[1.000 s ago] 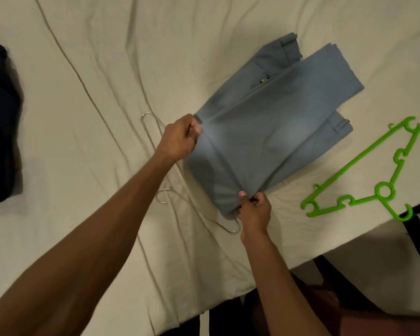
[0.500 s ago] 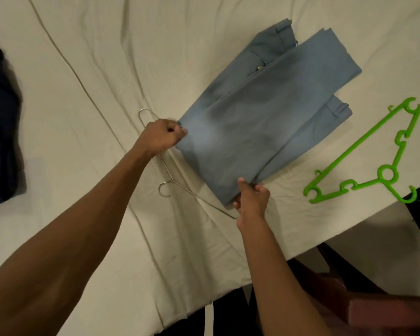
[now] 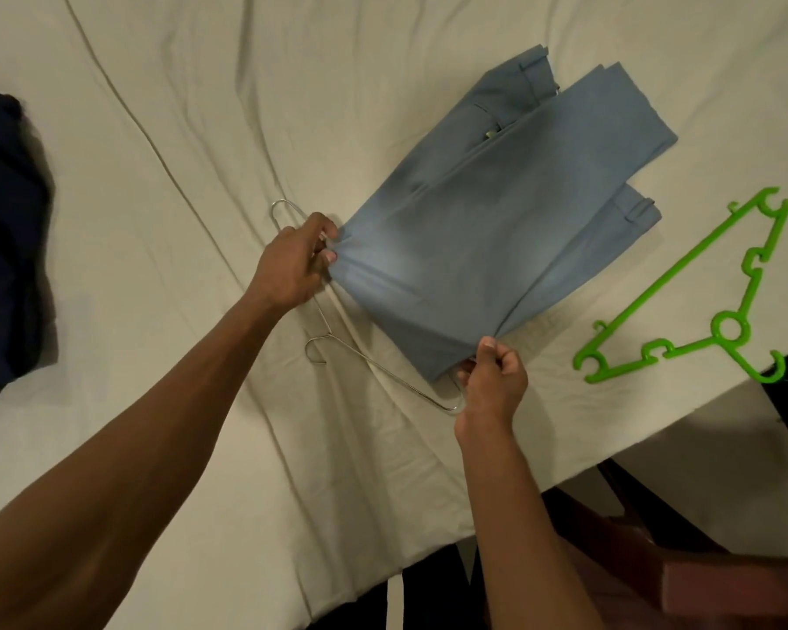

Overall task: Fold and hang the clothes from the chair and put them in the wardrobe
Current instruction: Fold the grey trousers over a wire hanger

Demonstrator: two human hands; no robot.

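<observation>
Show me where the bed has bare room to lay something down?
Widest: sheet between dark clothes and trousers. Also a strip between trousers and green hanger. Crowded where both hands grip the trousers on the wire hanger.

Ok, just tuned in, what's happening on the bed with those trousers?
A person is working the folded blue trousers onto a wire hanger on the bed sheet. The left hand pinches one end of the fold by the hanger's far corner, and the right hand grips the near end. The hanger's hook lies between them. A green hanger lies unused to the right, and dark clothing waits at the left edge.
</observation>
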